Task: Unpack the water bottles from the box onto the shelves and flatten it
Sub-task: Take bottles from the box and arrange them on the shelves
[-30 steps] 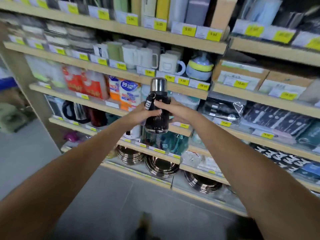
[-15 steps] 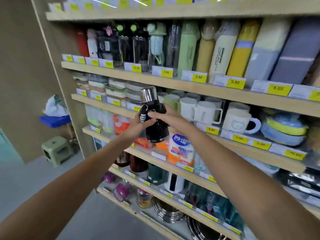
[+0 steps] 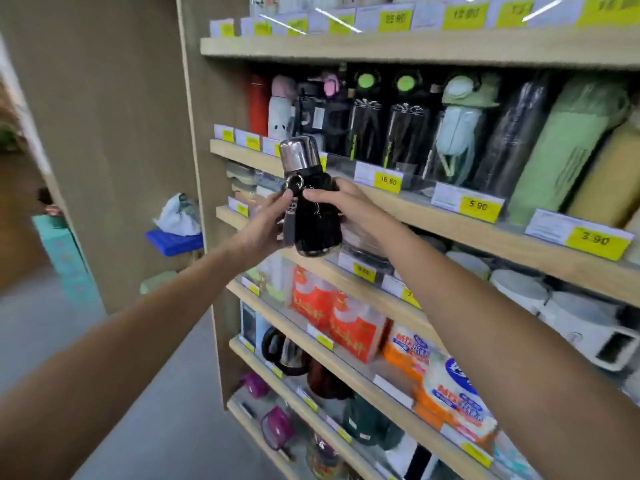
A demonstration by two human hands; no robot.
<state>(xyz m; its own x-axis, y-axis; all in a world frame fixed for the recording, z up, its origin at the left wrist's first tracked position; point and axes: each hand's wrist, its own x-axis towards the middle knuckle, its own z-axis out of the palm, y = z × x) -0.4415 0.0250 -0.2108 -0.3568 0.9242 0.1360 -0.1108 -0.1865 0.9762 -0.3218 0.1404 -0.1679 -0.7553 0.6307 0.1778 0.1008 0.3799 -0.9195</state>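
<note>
A wooden shelf unit [image 3: 450, 223] fills the right of the scene, its boards edged with yellow price tags [image 3: 388, 181]. Wrapped bottles [image 3: 405, 133] stand on the upper far board. In front of that board's left end, off the shelf, a black bottle [image 3: 317, 220] with a silver cap [image 3: 298, 152] is held upright. The right hand [image 3: 343, 206] curls round its right side, thumb across the front. The left hand [image 3: 266, 226] grips its left side at the grey strap [image 3: 290, 223].
</note>
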